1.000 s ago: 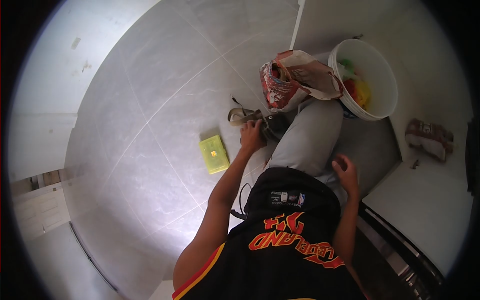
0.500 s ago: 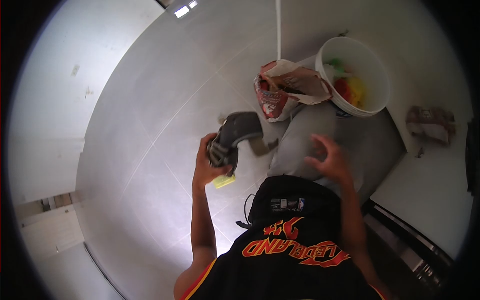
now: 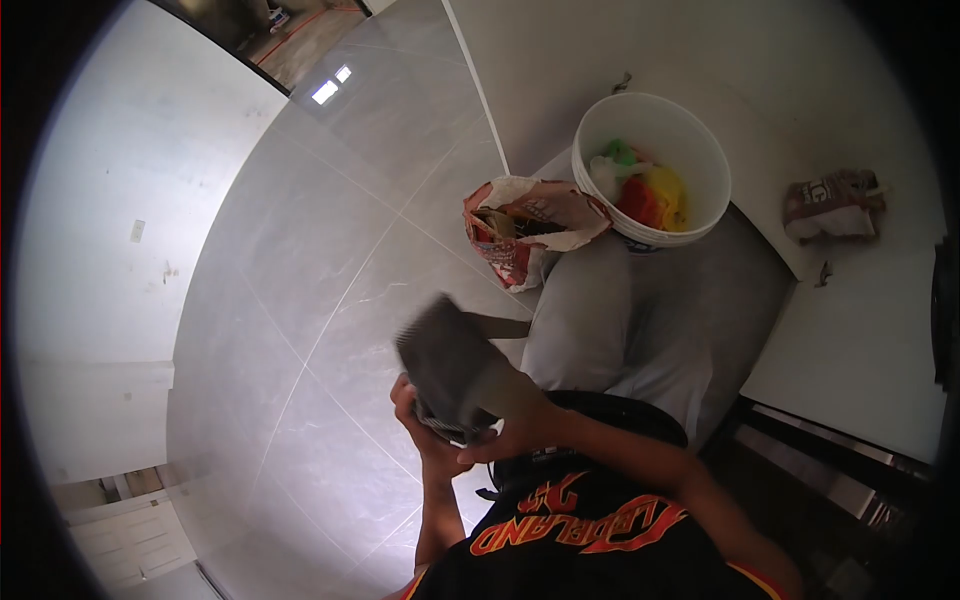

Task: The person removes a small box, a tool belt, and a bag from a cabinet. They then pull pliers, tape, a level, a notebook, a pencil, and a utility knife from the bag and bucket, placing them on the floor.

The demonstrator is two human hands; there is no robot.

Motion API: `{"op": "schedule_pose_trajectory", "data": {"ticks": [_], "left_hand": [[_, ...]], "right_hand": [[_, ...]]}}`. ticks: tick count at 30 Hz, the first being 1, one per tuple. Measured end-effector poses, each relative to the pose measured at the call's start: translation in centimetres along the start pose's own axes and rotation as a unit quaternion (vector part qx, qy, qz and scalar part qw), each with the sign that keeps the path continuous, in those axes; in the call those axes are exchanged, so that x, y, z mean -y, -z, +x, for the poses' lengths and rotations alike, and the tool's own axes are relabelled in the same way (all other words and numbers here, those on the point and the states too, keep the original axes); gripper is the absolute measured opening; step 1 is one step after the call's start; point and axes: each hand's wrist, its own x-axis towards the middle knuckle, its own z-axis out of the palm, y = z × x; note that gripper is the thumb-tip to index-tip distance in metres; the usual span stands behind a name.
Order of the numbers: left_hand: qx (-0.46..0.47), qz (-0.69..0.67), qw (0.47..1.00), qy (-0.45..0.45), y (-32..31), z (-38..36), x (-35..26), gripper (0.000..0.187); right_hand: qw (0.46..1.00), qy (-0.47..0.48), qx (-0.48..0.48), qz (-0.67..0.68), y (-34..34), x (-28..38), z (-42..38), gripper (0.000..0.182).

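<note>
A black, ribbed item with a dark strap, which looks like a knee pad [image 3: 445, 355], is held up in front of my torso, slightly smeared by motion. My left hand [image 3: 428, 435] grips its lower left side, with the fingers curled round the edge. From the right, my right hand [image 3: 515, 415] is closed against its lower right part. A dark strap [image 3: 500, 327] sticks out from it towards my grey-trousered leg [image 3: 580, 320]. Part of the pad's underside is hidden by my hands.
A torn red-and-white paper bag [image 3: 500, 245] stands beside a white bucket [image 3: 720, 185] containing green, red and yellow pieces. Another crumpled bag [image 3: 835, 205] lies at the right. Grey tiled floor [image 3: 330, 300] spreads to the left, bounded by a white wall [image 3: 120, 200].
My right hand has come across from the right to hold the pad together with my left hand. The pad is lower and turned. The yellow piece by my left hand no longer shows.
</note>
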Motion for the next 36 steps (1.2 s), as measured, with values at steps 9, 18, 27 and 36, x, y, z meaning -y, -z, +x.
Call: {"op": "schedule_pose_trajectory", "data": {"ticks": [9,18,27,36], "left_hand": [[0.136,-0.256,0.957,-0.012,1.7,3.5,-1.3,0.094],[0.310,-0.310,0.885,0.158,-3.5,4.6,-5.5,0.110],[0.193,-0.275,0.922,0.193,-7.1,4.3,-8.3,0.070],[0.373,-0.193,0.908,0.002,-10.8,4.8,-9.4,0.083]], "right_hand": [[0.970,0.159,0.097,-0.159,5.0,-0.1,-4.8,0.053],[0.976,-0.027,0.199,0.084,8.8,3.5,-5.0,0.084],[0.986,-0.054,-0.133,0.084,9.1,2.3,-7.4,0.107],[0.912,-0.138,0.061,0.382,11.2,-1.0,-11.5,0.102]]}}
